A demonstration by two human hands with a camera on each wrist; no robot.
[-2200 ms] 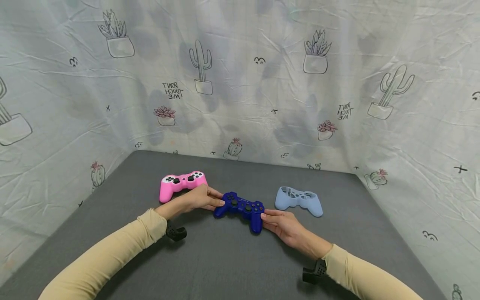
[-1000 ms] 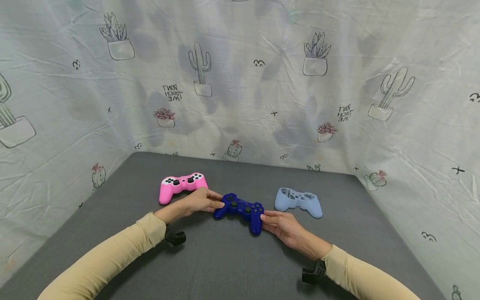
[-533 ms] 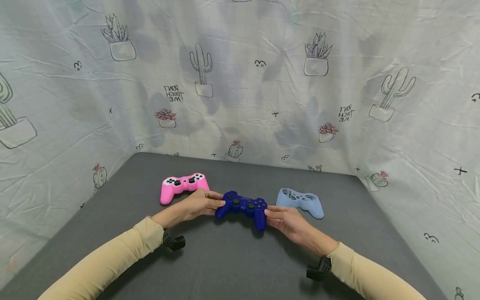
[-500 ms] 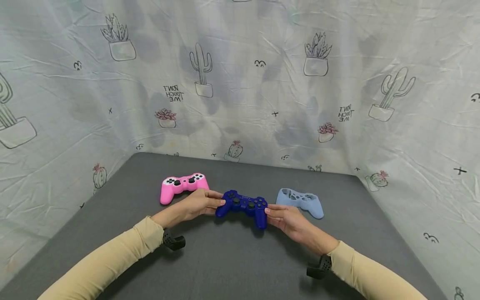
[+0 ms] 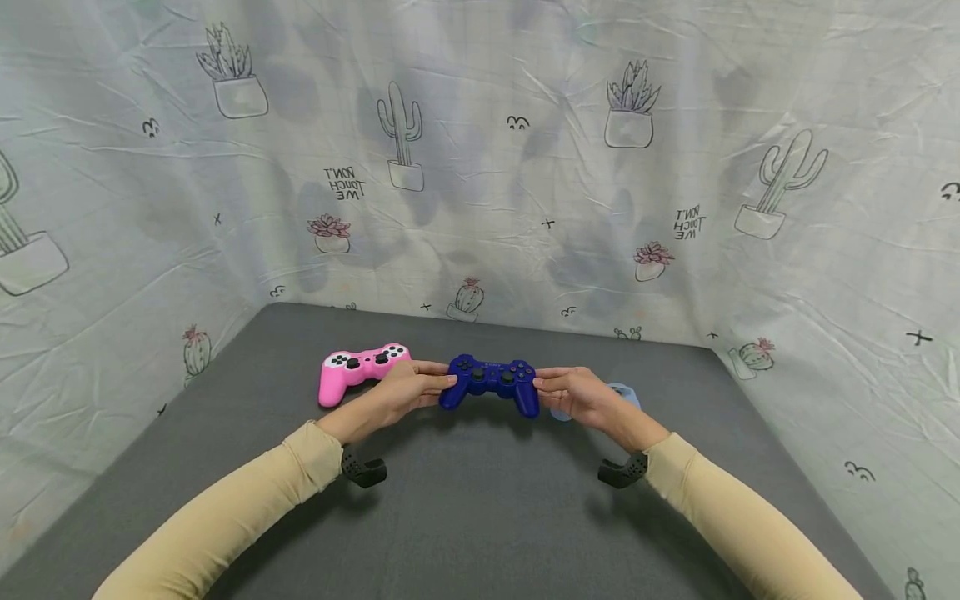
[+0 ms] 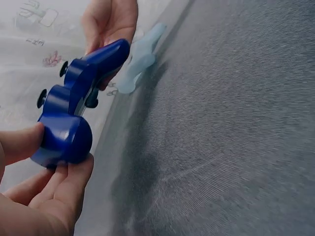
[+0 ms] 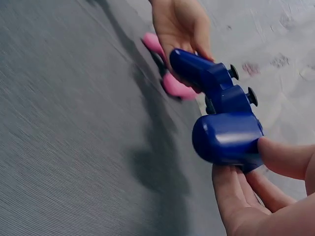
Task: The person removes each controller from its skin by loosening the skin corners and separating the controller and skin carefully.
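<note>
A dark blue game controller (image 5: 492,380) with black thumbsticks is held level between both hands, lifted off the table, with its shadow below it in both wrist views. My left hand (image 5: 405,390) pinches its left end, thumb on the face and fingers beneath. At the right end my right hand (image 5: 588,400) grips it the same way. Behind the left hand lies a pink controller (image 5: 352,372) with white button areas. A light blue controller-shaped cover (image 5: 625,393) is mostly hidden behind the right hand; more of the cover (image 6: 140,61) shows in the left wrist view.
Everything is over a dark grey table (image 5: 480,517). A pale curtain (image 5: 480,150) printed with cactus drawings hangs around its back and sides. Each wrist wears a black camera mount, the left mount (image 5: 364,471) and the right mount (image 5: 624,472).
Both hands have raised the blue controller off the table and levelled it, its right side coming up most. The right hand now covers much of the light blue cover.
</note>
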